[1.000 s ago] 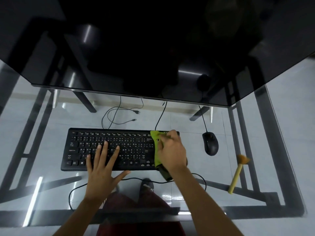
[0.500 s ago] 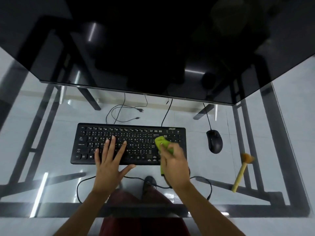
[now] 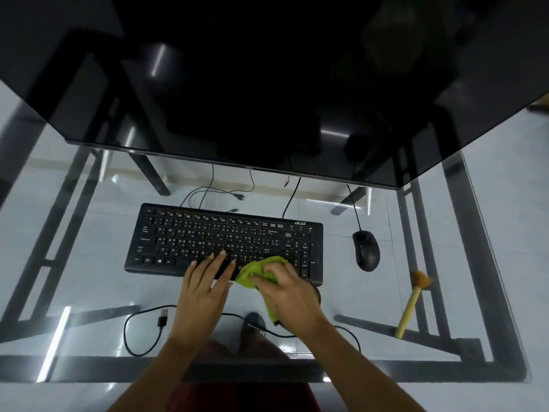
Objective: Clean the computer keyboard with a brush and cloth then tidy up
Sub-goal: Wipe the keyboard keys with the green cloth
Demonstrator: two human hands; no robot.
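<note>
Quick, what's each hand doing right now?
Left hand: open, fingers flat on the keyboard.
Right hand: holding the green cloth.

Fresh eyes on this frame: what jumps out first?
The bright green cloth, gripped by the right hand on the near right part of the black keyboard, with the left hand flat on the keys beside it. Above looms a big dark monitor. On the glass desk, a mouse and a wooden brush lie to the right.
</note>
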